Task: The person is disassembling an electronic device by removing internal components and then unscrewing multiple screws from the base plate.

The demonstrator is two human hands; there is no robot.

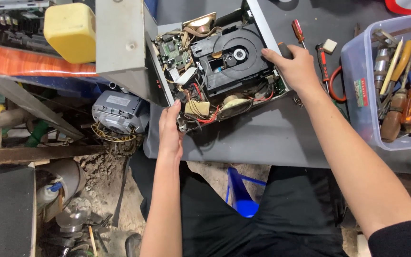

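Note:
An opened disc player lies on the grey worktop, its black disc tray, green circuit board and red wires exposed. My left hand grips its near left corner by the yellow part. My right hand rests on its right edge, fingers curled around a dark handle, which looks like a tool's, beside the casing.
A clear plastic bin of screwdrivers and tools stands at the right. Red-handled screwdrivers lie behind my right hand. A yellow block and grey metal casing sit at the upper left. Clutter covers the dirt floor below.

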